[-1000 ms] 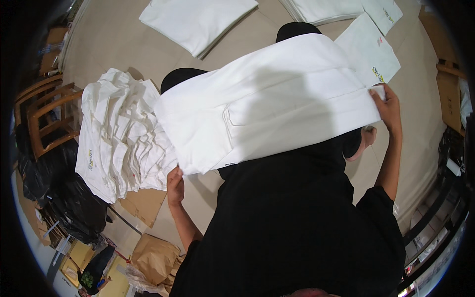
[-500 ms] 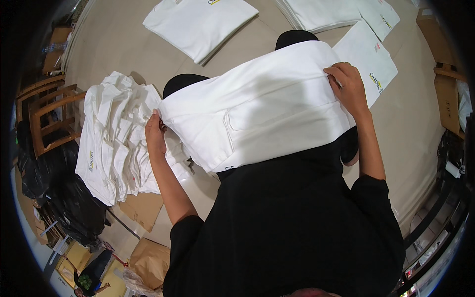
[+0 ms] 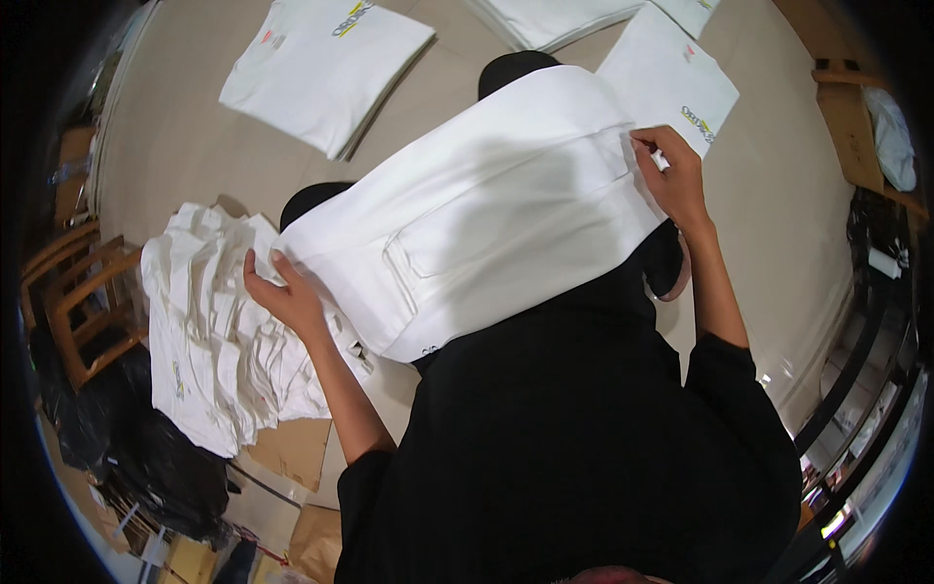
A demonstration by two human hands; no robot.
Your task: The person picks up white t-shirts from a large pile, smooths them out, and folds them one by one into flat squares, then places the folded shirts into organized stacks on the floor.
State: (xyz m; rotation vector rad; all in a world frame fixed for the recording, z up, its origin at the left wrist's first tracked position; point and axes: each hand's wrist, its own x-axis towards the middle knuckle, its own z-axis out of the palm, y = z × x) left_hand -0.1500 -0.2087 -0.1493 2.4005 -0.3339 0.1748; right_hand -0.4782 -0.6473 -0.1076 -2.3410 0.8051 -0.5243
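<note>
A white T-shirt (image 3: 496, 200), partly folded into a long panel, lies across my lap with its sleeve showing as a fold near the left end. My left hand (image 3: 287, 297) is beside that left end, thumb and fingers spread, with nothing gripped. At the opposite end my right hand (image 3: 676, 185) pinches the shirt's edge between thumb and fingers. To the left of my left hand is a loose, rumpled heap of white T-shirts (image 3: 209, 331).
Neatly folded white shirts lie on the tiled floor: a stack (image 3: 326, 73) at far left, another (image 3: 671, 83) at far right. Wooden chairs (image 3: 83, 302) and black plastic bags (image 3: 161, 457) stand at left. Cardboard boxes (image 3: 846, 131) line the right side.
My left hand has let go of the shirt's left edge and its fingers have spread. My right hand stays at the right edge. The whole view has turned and shifted somewhat.
</note>
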